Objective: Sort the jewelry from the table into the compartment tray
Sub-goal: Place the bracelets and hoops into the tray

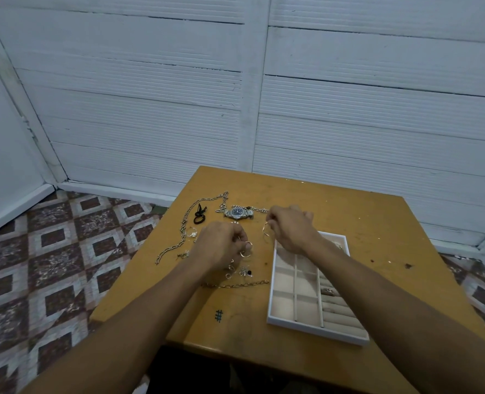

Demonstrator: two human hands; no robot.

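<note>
Left grip (221, 245) pinching hoop (251, 247), right grip (289, 228) pinching second hoop (264, 230) just beside tray (271, 302). Tray mostly bare; watch (239, 213), chains (183, 225), small bits around grips still on surface (349, 211). Early days imo.

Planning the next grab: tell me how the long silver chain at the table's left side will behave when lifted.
The long silver chain lies in loose curves, so it will probably hang limp and swing. Its open links could snag the black hair tie beside it.
</note>
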